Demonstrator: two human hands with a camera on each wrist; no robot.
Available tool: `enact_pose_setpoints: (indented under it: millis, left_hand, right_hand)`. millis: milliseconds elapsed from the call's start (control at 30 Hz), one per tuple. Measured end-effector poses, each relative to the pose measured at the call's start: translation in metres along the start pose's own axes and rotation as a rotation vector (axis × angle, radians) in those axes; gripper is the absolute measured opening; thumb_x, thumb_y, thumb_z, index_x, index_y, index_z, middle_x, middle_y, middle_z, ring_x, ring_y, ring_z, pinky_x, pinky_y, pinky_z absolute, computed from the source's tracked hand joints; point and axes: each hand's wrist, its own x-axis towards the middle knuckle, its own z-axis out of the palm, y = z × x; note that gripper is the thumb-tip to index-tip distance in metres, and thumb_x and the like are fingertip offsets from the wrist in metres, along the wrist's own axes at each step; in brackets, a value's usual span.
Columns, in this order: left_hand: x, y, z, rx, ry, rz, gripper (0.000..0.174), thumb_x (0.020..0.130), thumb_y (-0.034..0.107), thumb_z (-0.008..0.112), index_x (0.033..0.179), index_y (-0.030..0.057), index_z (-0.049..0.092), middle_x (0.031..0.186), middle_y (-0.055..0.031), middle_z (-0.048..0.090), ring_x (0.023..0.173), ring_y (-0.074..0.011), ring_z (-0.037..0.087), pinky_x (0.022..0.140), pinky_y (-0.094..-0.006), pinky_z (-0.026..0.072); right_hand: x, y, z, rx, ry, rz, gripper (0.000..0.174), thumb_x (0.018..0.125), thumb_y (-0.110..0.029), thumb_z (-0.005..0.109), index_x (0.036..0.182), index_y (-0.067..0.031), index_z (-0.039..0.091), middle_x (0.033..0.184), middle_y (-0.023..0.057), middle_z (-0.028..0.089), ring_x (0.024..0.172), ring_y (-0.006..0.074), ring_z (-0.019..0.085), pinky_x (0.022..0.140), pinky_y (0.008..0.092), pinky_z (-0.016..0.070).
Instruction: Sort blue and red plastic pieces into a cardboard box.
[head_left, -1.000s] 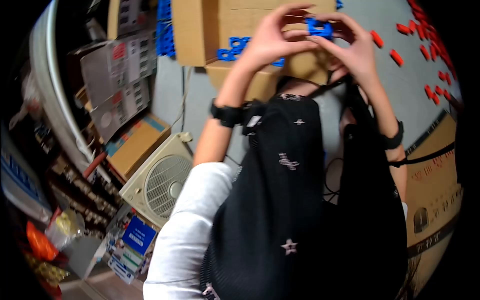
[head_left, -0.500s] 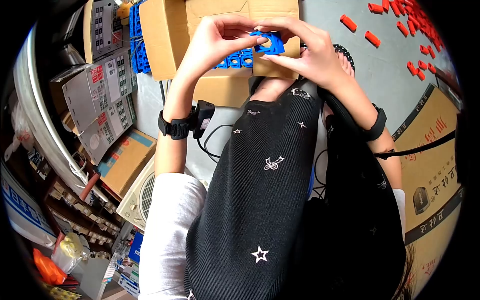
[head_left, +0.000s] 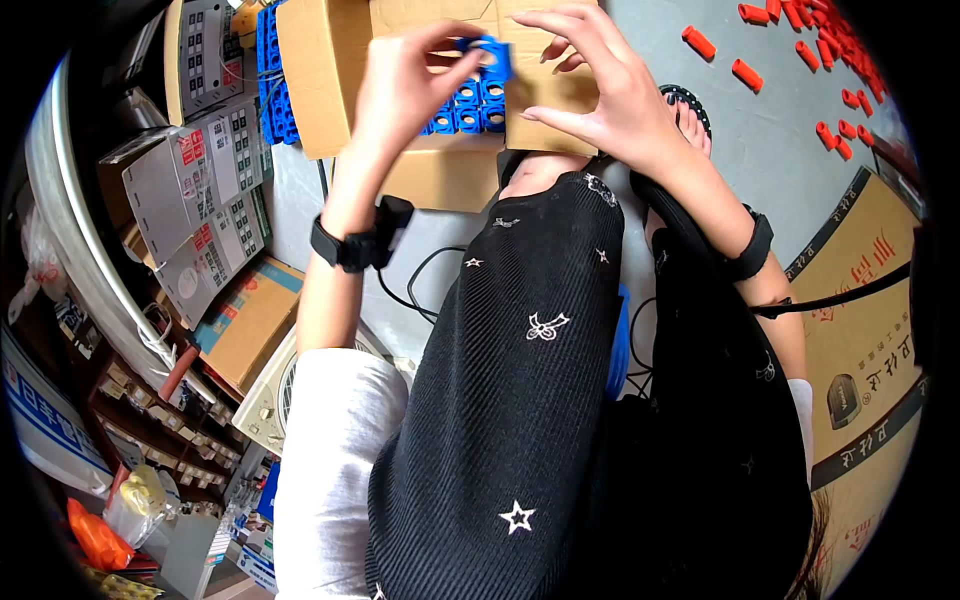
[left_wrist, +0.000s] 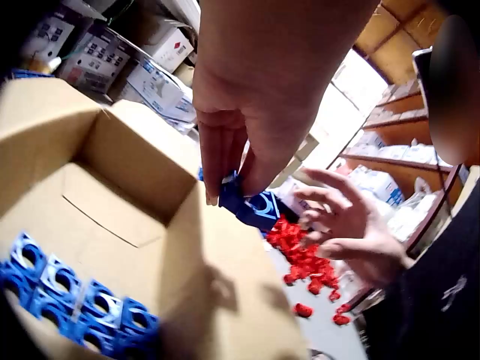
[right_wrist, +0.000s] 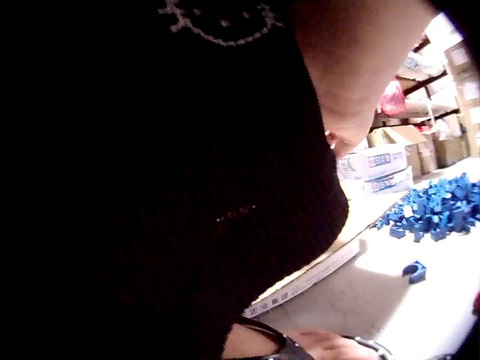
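My left hand [head_left: 408,92] pinches a blue plastic piece with a round hole [head_left: 497,62] between thumb and fingers, over the right part of an open cardboard box [head_left: 318,75]. The piece [left_wrist: 261,210] hangs below the fingertips in the left wrist view. Apart from it, my right hand [head_left: 612,95] is held with fingers spread and nothing between them. Similar blue pieces [left_wrist: 99,304] stand in neat rows inside the box. In the right wrist view, a dark trouser leg hides most of the right hand.
Red plastic tubes [head_left: 746,75] lie scattered on the floor at the right, thickening into a pile. A heap of blue pieces [right_wrist: 439,206] and a lone C-shaped blue piece [right_wrist: 414,272] lie on the floor. Printed cartons [head_left: 215,190] and a box fan [head_left: 270,400] stand at the left.
Both hands held the blue piece earlier. The right hand has let go and spread its fingers, while the left has carried the piece slightly left and up in the view.
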Motion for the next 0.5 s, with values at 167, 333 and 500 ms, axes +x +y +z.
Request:
enact_pose_setpoints:
  millis: [167, 333, 500]
  left_hand:
    - [0.001, -0.061, -0.037, 0.765, -0.081, 0.154, 0.013, 0.071, 0.013, 0.07, 0.083, 0.0086, 0.068, 0.086, -0.0069, 0.066, 0.092, -0.0251, 0.059, 0.075, -0.0357, 0.0481]
    - [0.0, -0.104, -0.049, 1.107, -0.272, 0.241, 0.015, 0.067, 0.012, 0.069, 0.082, 0.0077, 0.069, 0.088, -0.0023, 0.061, 0.095, -0.0211, 0.052, 0.082, -0.035, 0.0413]
    - [-0.003, -0.125, -0.038, 1.165, -0.255, 0.305, 0.008, 0.07, 0.007, 0.059, 0.067, 0.01, 0.066, 0.079, -0.0022, 0.058, 0.091, -0.02, 0.052, 0.08, -0.0341, 0.0388]
  right_hand:
    - [-0.008, 0.022, 0.011, -0.132, 0.003, -0.006, 0.061, 0.065, -0.01, 0.078, 0.121, -0.0137, 0.053, 0.113, 0.0072, 0.054, 0.089, 0.0223, 0.063, 0.078, 0.0338, 0.0539]
    - [-0.009, 0.027, 0.017, -0.09, -0.053, 0.021, 0.057, 0.067, -0.007, 0.075, 0.12, -0.0133, 0.054, 0.111, 0.0063, 0.053, 0.088, 0.0201, 0.061, 0.078, 0.0319, 0.0535]
    - [-0.01, 0.026, 0.018, -0.094, -0.087, 0.044, 0.054, 0.07, -0.006, 0.074, 0.12, -0.0114, 0.056, 0.11, 0.0068, 0.053, 0.088, 0.0187, 0.061, 0.078, 0.0301, 0.0538]
